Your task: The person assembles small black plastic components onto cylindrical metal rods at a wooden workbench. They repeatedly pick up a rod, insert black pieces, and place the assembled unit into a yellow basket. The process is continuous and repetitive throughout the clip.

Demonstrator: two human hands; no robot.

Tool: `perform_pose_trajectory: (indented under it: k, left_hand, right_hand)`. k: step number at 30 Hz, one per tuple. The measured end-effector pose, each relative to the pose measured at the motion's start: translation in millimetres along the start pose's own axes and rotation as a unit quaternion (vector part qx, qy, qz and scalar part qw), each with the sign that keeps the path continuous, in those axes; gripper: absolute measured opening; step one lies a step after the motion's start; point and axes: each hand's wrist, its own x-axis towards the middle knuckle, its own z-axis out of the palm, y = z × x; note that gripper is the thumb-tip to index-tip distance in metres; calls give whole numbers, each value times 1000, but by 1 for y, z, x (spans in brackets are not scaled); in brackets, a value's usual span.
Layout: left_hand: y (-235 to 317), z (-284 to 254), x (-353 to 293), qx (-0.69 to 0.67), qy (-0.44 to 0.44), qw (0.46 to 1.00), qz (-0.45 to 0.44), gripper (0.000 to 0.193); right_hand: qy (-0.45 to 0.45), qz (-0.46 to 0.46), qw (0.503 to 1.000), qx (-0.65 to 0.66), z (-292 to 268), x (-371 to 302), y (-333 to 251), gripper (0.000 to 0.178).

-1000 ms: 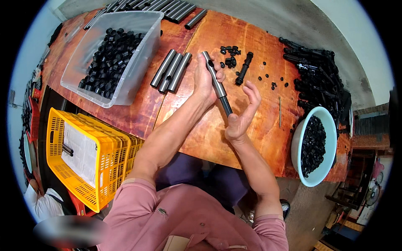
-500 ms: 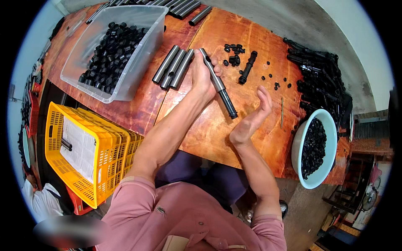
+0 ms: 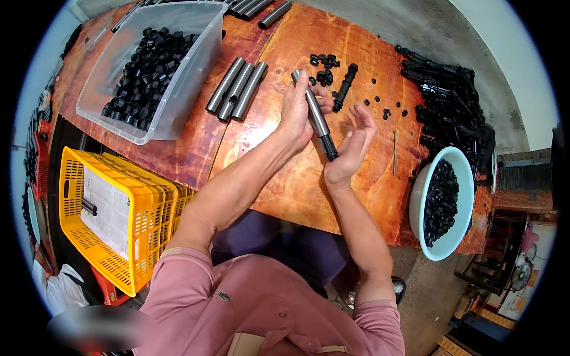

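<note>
My left hand (image 3: 294,115) is wrapped round a silver metal tube (image 3: 317,116), which slants down toward the right. Out of its lower end sticks a short length of a black ribbed plastic rod (image 3: 329,147). The heel of my right hand (image 3: 350,148) meets the tip of that rod, with the fingers raised and apart and nothing held in them. Another black plastic rod (image 3: 345,88) lies on the wooden table (image 3: 285,190), just beyond my hands. To the left rest three more silver tubes (image 3: 237,90) side by side; one has a hole in its wall.
At the left stands a clear plastic bin (image 3: 196,71) of black caps, with yellow crates (image 3: 133,237) below. A pale blue basin (image 3: 417,207) of small black parts sits at the right, near a heap of black rods (image 3: 445,113). Small black rings (image 3: 325,77) and a thin stick (image 3: 395,152) lie around.
My right hand has come left and up, its palm now against the black rod's end. Less of the rod shows outside the tube. The whole view has shifted slightly.
</note>
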Motion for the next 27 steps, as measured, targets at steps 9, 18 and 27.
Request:
perform_pose_trajectory:
  k: [9, 18, 27]
  left_hand:
    - [9, 2, -2, -89, -24, 995, 24, 22]
    - [8, -5, -1, -39, -37, 996, 65, 23]
    - [24, -8, 9, -83, 3, 992, 100, 17]
  right_hand:
    - [-21, 80, 995, 50, -8, 1, 11, 47]
    - [-47, 136, 990, 5, -1, -5, -4, 40]
    - [-227, 8, 882, -413, -10, -4, -12, 27]
